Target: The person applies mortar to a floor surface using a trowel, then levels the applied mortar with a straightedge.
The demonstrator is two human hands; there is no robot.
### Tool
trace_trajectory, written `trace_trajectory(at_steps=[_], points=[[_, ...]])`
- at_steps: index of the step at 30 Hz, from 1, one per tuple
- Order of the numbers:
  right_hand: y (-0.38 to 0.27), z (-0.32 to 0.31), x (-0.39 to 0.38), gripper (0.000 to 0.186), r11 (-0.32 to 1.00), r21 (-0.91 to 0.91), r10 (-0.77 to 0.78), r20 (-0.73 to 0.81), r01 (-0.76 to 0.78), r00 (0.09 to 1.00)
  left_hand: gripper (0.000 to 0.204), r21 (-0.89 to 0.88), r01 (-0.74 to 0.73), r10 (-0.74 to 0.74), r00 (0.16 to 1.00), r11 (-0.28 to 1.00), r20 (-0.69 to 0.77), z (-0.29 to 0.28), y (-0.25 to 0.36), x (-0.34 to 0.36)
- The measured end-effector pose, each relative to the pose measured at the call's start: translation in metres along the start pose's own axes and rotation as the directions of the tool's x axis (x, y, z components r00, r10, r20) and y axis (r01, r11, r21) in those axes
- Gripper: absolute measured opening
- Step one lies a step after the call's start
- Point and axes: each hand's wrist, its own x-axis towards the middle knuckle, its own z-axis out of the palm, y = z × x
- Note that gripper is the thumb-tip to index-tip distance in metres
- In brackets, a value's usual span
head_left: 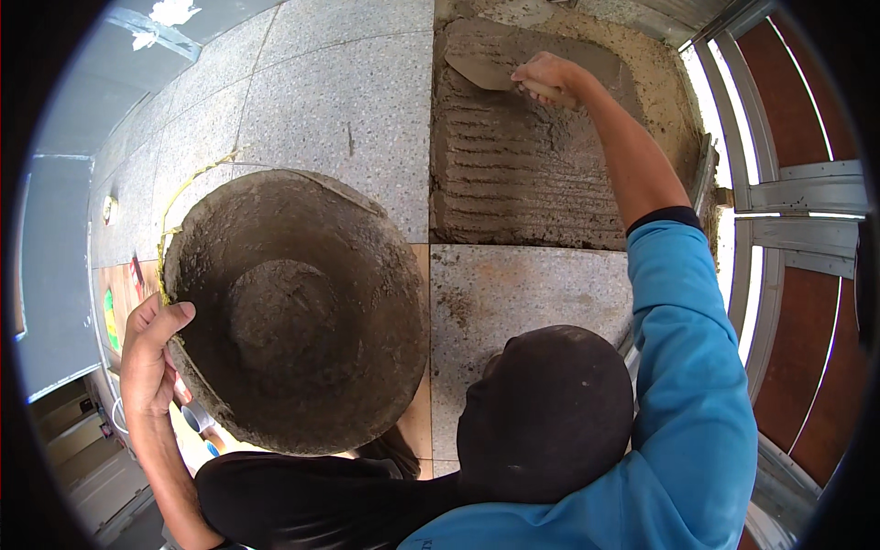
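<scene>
My left hand (154, 353) grips the rim of a round bucket (380, 275), thumb over the edge. The bucket tilts toward me, its inner wall coated in grey mortar and more wet mortar (284, 307) at the bottom. At the far right, my right hand (550, 81) is closed around the pale handle of a trowel (481, 66). Its blade lies against a bed of grey mortar (513, 174), smooth at the far end and combed into ridges nearer me. My fingers hide part of the handle.
Speckled grey tiles (330, 92) border the mortar bed on the left, and another tile (522, 284) lies on its near side. A metal frame with red-brown panels (807, 321) runs along the right. My black-clad knee (550, 412) is bent in front. Wood-look flooring (417, 440) shows beside the bucket.
</scene>
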Motion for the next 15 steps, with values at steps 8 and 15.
trace_trajectory(at_steps=[8, 15], points=[[0.016, 0.011, -0.060, 0.033, 0.951, -0.281, -0.107, 0.093, 0.129, 0.990, 0.016, -0.029, 0.011, -0.011, 1.000, 1.000, -0.007, 0.000, 0.000, 0.007], [-0.014, 0.028, -0.169, 0.032, 0.777, -0.392, -0.488, 0.118, 0.492, 0.865, 0.020, 0.158, -0.006, 0.023, 0.994, 0.987, -0.104, 0.001, 0.001, 0.010]])
